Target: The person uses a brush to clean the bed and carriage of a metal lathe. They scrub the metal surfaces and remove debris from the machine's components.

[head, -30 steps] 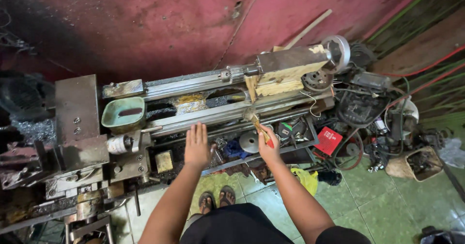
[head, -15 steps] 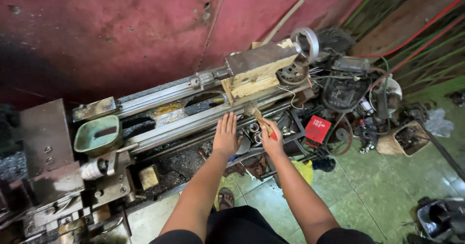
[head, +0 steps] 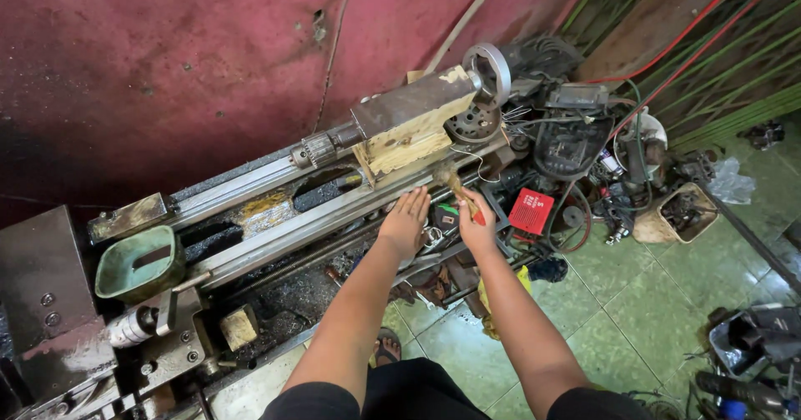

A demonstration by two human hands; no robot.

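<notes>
The right hand (head: 477, 230) grips a wooden-handled brush (head: 457, 188), its long axis pointing far-left toward the lathe bed (head: 275, 228), while the left hand (head: 405, 221), fingers together and flat, rests just left of it.

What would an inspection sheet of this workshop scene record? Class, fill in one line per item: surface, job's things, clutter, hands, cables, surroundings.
Surface: long metal lathe bed, oily and grimy, with dark swarf below.
Job's things: small brush with wooden handle, by the wooden block.
Clutter: green tray, red box, basket of parts.
Hands: left hand flat, open on the bed; right hand gripping the brush.
Cables: red and green lines along the wall at right.
Surroundings: red wall, green tiled floor.
</notes>
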